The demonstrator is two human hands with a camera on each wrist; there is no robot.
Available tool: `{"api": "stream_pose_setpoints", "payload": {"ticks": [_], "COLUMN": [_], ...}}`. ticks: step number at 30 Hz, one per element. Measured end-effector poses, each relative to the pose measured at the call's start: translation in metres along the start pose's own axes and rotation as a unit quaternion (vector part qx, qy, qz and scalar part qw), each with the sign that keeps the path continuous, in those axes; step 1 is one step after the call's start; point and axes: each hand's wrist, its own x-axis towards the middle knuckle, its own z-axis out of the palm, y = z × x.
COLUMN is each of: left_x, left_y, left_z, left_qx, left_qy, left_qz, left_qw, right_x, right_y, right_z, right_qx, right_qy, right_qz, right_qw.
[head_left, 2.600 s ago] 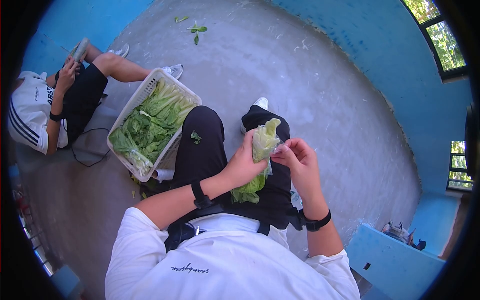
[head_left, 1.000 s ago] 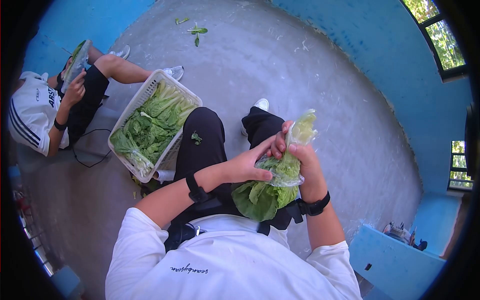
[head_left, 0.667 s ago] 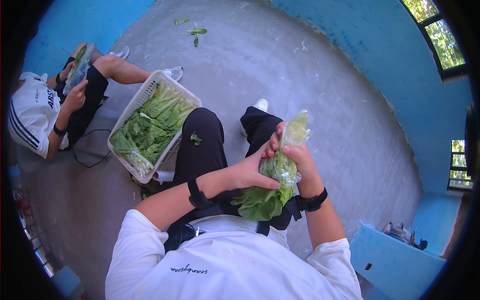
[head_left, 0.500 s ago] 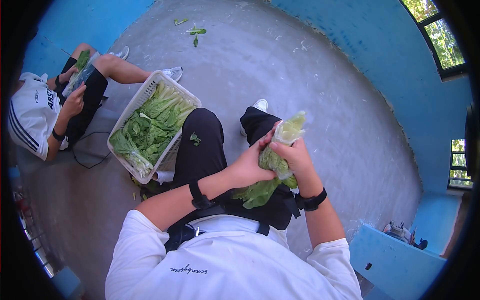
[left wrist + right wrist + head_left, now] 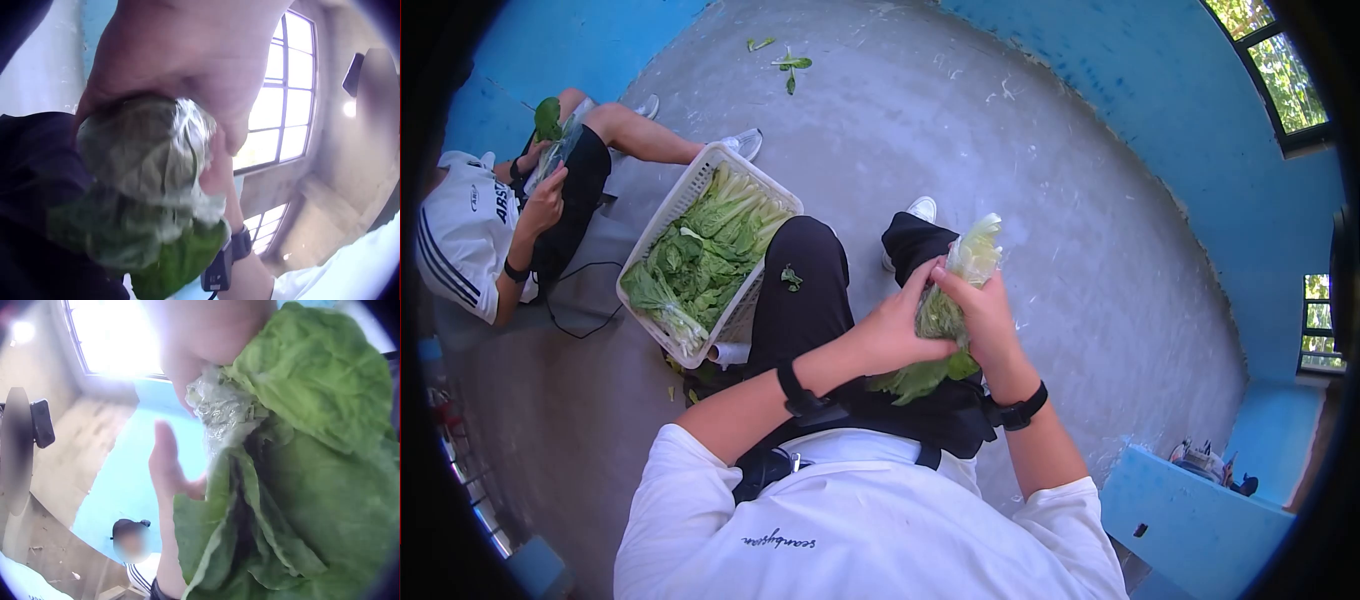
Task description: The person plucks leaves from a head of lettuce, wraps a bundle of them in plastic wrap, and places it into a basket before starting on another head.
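Green lettuce (image 5: 945,318) half inside clear plastic bag (image 5: 972,262), held over the lap, above black trousers (image 5: 805,285). Left hand (image 5: 892,330) wrapped round the bagged middle of the head, fingers curled on it, thumb up along the bag. Right hand (image 5: 983,318) clamped on the same bundle from the other side, fingers over the plastic. Both grips closed on the lettuce, touching each other. Stem end up inside the bag, loose leaves hanging out below the hands toward the belly. Left wrist view: palm (image 5: 187,56) cupping crinkled plastic over leaves (image 5: 144,187). Right wrist view: broad leaves (image 5: 300,487) filling the frame, bunched plastic (image 5: 228,415) at the top against the hand. White basket (image 5: 675,205) full of more greens on the concrete floor (image 5: 1000,130), just beside the left knee. Small leaf scrap (image 5: 791,274) on the left thigh. Second person (image 5: 470,225) seated past the basket, holding another bagged bunch (image 5: 552,140). Stray leaves (image 5: 788,62) on the floor, well apart.
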Motion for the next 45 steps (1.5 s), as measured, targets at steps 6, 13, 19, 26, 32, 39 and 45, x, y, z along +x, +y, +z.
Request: {"api": "stream_pose_setpoints", "payload": {"ticks": [6, 13, 19, 26, 32, 39, 45], "left_x": [0.003, -0.006, -0.010, -0.005, -0.002, 0.002, -0.007], "left_y": [-0.019, 0.001, 0.015, 0.009, 0.010, -0.005, -0.007], "left_z": [-0.037, -0.019, -0.016, 0.004, 0.008, 0.012, -0.009], "left_qx": [-0.248, -0.271, -0.182, -0.047, -0.056, -0.064, -0.210], "left_qy": [-0.073, -0.096, -0.030, 0.121, 0.154, 0.145, 0.046], "left_qz": [-0.028, -0.054, -0.062, -0.059, -0.058, -0.030, -0.058], "left_qw": [0.966, 0.956, 0.981, 0.990, 0.985, 0.987, 0.975], "right_x": [-0.019, -0.013, -0.019, -0.015, -0.011, -0.017, -0.022], "right_y": [-0.013, -0.004, -0.002, 0.014, 0.022, 0.011, -0.010], "right_z": [-0.005, 0.006, -0.002, 0.023, 0.025, 0.032, 0.013], "right_qx": [0.107, -0.182, -0.204, -0.142, -0.249, -0.217, -0.199], "right_qy": [-0.131, -0.149, -0.080, 0.011, 0.089, 0.083, -0.072], "right_qz": [0.025, -0.148, -0.076, -0.132, -0.235, -0.222, -0.154], "right_qw": [0.985, 0.961, 0.973, 0.981, 0.935, 0.947, 0.965]}}
